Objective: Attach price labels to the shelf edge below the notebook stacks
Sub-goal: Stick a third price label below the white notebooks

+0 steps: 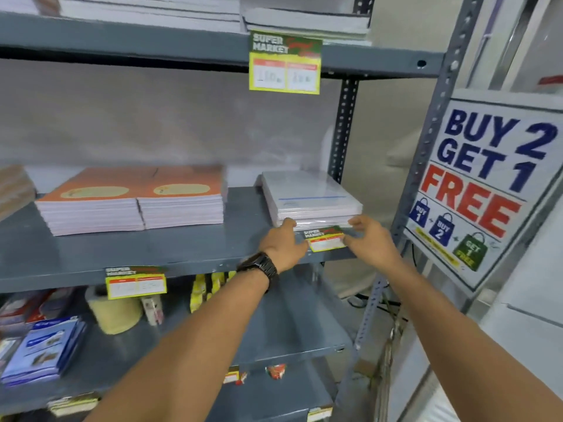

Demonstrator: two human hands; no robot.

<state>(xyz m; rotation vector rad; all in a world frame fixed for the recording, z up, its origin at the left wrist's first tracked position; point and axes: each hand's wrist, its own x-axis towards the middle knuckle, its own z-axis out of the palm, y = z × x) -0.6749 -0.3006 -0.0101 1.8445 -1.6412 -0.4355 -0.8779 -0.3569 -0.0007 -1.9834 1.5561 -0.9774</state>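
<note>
A green and yellow price label (324, 239) lies at the front edge of the grey middle shelf (170, 248), just below a stack of white notebooks (307, 196). My left hand (285, 243) pinches the label's left side and my right hand (371, 239) holds its right side. Two stacks of orange notebooks (137, 199) sit further left on the same shelf. A second label (135, 281) hangs on the shelf edge below them. A third label (285, 67) hangs from the top shelf edge.
A "BUY 2 GET 1 FREE" sign (484, 184) leans against the rack's right upright (426, 141). The lower shelf holds blue packets (45, 348), a tape roll (114, 312) and small items. White notebook stacks (304, 22) fill the top shelf.
</note>
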